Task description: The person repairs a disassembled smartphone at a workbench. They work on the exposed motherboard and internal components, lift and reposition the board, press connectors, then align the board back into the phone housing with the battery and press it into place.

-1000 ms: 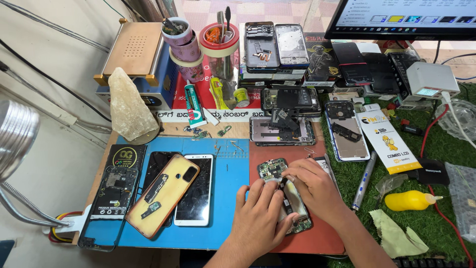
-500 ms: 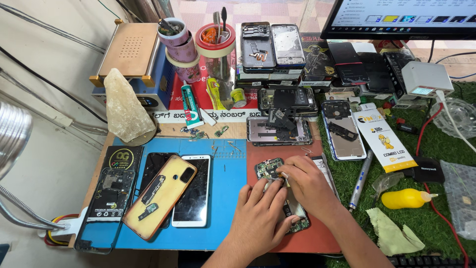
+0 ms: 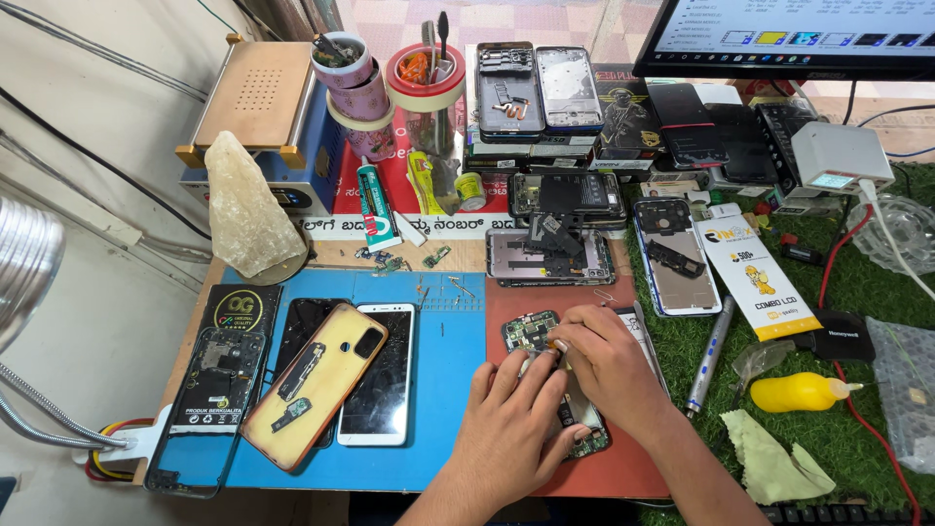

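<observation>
While the left hand presses the open phone flat, the right hand pinches a tiny part by its fingertips; slow, gentle moves work best.

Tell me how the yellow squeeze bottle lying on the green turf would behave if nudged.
The yellow squeeze bottle lies on its side and looks round-bodied, so it would probably roll, though the green turf should slow it. It appears to be soft plastic, likely light and unlikely to break. Its tapered nozzle would probably make it curve.
</observation>
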`<state>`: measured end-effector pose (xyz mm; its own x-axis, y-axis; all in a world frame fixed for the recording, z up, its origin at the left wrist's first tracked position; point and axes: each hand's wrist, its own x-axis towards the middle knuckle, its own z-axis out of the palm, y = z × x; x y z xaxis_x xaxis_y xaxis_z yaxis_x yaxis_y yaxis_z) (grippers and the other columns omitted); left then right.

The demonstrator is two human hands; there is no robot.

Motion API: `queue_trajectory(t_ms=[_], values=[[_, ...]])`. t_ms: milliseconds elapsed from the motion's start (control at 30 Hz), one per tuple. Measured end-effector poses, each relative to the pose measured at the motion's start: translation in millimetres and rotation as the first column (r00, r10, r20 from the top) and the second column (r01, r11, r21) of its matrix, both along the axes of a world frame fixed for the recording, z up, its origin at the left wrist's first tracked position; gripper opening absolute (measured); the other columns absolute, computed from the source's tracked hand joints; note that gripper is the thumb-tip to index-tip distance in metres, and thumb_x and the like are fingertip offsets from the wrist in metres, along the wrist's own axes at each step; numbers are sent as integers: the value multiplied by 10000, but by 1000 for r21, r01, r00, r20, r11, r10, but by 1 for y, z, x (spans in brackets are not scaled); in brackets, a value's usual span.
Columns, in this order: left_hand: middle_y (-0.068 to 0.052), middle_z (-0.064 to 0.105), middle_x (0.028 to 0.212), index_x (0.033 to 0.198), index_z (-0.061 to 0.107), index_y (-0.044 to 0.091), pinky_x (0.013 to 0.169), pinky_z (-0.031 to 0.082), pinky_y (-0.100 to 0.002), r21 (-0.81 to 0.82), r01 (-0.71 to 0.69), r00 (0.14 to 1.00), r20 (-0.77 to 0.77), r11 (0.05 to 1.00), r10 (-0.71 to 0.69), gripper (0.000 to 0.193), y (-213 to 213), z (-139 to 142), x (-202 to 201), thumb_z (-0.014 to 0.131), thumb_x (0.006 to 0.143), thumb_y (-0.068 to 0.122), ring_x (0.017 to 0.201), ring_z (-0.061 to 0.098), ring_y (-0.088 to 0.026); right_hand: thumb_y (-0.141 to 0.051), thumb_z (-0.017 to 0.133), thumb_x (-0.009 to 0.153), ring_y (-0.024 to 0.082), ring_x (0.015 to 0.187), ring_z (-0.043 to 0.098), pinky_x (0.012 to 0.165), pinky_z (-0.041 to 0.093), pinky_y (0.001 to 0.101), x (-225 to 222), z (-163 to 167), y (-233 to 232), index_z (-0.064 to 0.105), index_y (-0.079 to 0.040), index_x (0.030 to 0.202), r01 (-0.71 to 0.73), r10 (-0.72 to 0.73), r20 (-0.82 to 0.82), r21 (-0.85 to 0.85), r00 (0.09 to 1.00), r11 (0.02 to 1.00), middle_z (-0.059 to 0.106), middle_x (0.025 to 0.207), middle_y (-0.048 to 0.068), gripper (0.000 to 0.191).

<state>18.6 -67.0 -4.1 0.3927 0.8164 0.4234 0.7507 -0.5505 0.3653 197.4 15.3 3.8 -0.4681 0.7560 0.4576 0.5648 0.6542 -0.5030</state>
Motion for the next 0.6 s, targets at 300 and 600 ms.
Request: queue_trajectory(t_ms=[300, 600], values=[[-198, 525, 1447, 1328, 559, 11, 1061, 296, -544, -17, 14, 1000, 7, 1000, -14, 608, -1, -1, 0, 647, 967, 492, 1332, 423, -379, 24, 698, 759, 310, 989, 640, 873, 518, 419, -3, 4, -8, 730, -30, 997, 61, -63, 36, 57, 997, 997, 650, 1025, 99, 247], [-210, 524, 1448, 1301, 561, 13, 1074, 298, -534, -35, 34, 999, 29, 999, -33, 578, 0, 0, -1, 663, 962, 470, 1343, 418, -390, -14, 714, 766, 294, 1027, 627, 897, 519, 415, -2, 8, -16, 778, -69, 1029, 104, -115, 116, 101, 987, 989, 652, 1082, 104, 276]])
